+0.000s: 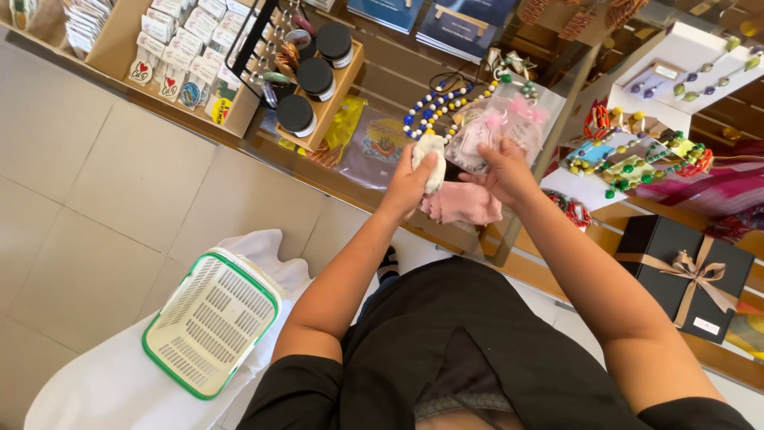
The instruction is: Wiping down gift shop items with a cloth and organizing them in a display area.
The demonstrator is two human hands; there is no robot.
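Observation:
My left hand [410,185] is closed around a small rolled cream-white cloth item [432,155]. My right hand [504,170] grips a clear plastic packet [500,127] with pink items inside, held up over a glass counter [374,171]. A folded pink cloth [465,203] lies on the glass just below both hands. The two hands are close together, almost touching.
A cream basket with a green rim [211,318] sits on a white cloth at lower left. A wooden rack of black-lidded jars [316,77], bead necklaces [446,103] and bracelets [637,155] lie on the counter. A black gift box with a beige ribbon [686,275] is at right.

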